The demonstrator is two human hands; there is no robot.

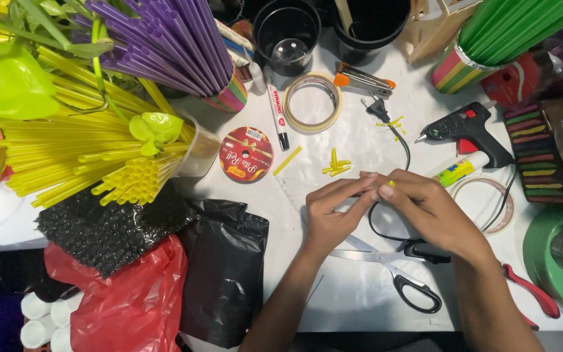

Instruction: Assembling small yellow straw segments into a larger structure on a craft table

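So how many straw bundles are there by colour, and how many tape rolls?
Yellow plastic straw bundle: 1
Purple plastic straw bundle: 1
Green plastic straw bundle: 1
Clear tape rolls: 2
Total: 5

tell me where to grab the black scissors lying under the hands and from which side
Take the scissors by the black finger loops, coming in from the near table edge on the right. The loops lie free and open toward the person, while the blades run up-left under the left hand and right hand, so that end is covered.
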